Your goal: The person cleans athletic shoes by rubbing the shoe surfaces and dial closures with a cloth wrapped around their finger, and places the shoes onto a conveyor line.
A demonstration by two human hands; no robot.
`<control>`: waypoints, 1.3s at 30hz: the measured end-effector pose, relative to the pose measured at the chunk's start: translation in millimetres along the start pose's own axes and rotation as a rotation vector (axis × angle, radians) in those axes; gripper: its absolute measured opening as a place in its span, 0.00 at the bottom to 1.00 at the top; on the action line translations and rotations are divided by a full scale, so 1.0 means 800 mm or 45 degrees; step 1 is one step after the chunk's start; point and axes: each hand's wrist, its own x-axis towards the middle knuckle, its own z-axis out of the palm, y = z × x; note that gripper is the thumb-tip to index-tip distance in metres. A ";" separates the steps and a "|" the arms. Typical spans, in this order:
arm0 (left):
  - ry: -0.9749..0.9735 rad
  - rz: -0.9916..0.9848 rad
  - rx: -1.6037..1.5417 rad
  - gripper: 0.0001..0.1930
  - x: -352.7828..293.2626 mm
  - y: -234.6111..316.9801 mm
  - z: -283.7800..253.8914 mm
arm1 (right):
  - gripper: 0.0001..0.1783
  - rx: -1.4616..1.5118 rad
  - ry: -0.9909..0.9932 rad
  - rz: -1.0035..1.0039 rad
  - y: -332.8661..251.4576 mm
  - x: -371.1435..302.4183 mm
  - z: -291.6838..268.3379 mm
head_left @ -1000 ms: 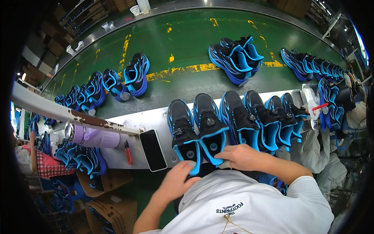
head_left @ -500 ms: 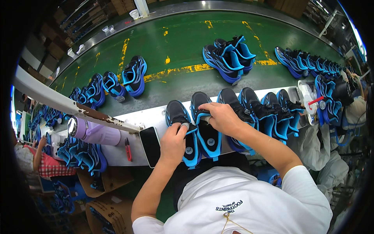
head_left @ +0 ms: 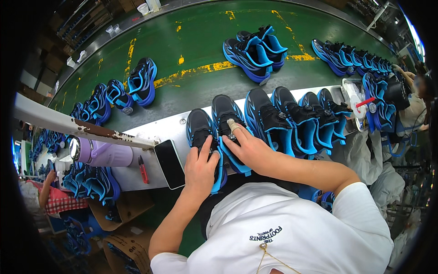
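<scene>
Two black sneakers with blue soles and light-blue linings stand side by side in front of me, toes pointing away. My left hand (head_left: 200, 170) rests on the left sneaker (head_left: 199, 119), its fingers spread over the laces and tongue. Over the second sneaker (head_left: 224, 106) lies my right hand (head_left: 252, 150), fingers stretched toward its laces and thumb apart. Pale wrapping covers a fingertip of that hand. Both hands hide most of the shoe openings. Just right of my right hand stands another sneaker (head_left: 261, 106) of the same kind.
More sneakers (head_left: 310, 119) continue the row rightward along the metal ledge (head_left: 175, 126). A phone (head_left: 169, 163), red cutter (head_left: 143, 170) and purple bottle (head_left: 109, 153) lie at left, beneath a chipped white bar (head_left: 68, 122). Beyond, the green belt (head_left: 191, 43) carries more pairs. A tray (head_left: 356, 102) sits at right.
Both hands have shifted from the tongues near the shoe openings onto the laces, and their fingers have loosened and spread. The whole view has moved slightly, with the scene sliding left and up.
</scene>
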 end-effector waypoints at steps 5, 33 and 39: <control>-0.251 -0.042 -0.223 0.18 0.010 0.005 -0.040 | 0.29 0.681 0.051 0.092 0.026 0.000 -0.019; -0.002 -0.369 -0.620 0.10 0.031 0.019 -0.028 | 0.12 0.556 0.145 0.054 0.073 -0.005 -0.020; -0.031 -0.194 -0.577 0.13 0.024 -0.005 -0.015 | 0.19 0.463 0.062 0.231 0.071 -0.003 -0.035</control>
